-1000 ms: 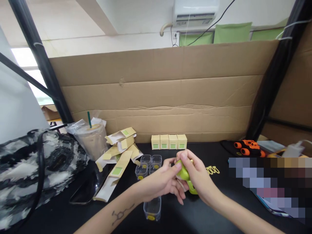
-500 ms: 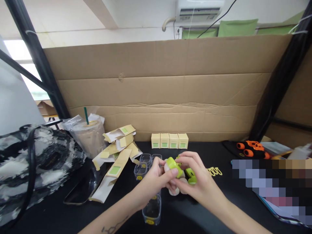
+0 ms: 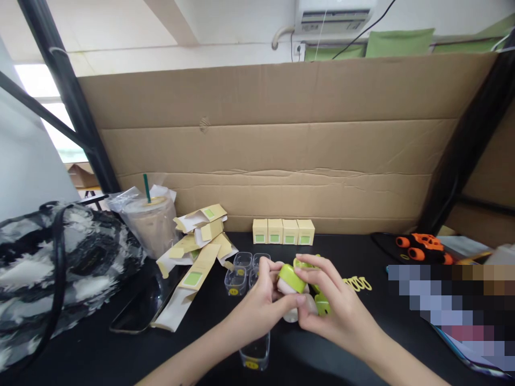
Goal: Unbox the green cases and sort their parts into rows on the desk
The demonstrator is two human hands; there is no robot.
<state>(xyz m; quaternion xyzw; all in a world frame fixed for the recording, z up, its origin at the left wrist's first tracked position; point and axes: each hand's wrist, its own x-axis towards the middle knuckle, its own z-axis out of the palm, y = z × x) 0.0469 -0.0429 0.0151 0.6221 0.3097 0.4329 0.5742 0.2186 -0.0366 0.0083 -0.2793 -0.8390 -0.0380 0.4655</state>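
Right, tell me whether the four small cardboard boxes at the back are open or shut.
Shut: the four small cardboard boxes have flat, covered tops with no raised flaps.

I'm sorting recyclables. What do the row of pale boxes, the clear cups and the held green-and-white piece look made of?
Row of pale boxes: probably matte paperboard, from the dull faces and crisp edges.
Clear cups: glossy rigid plastic or perhaps glass, from see-through walls and bright rims.
Green-and-white piece: perhaps moulded plastic, since the green catches a shine; the white part is unclear.
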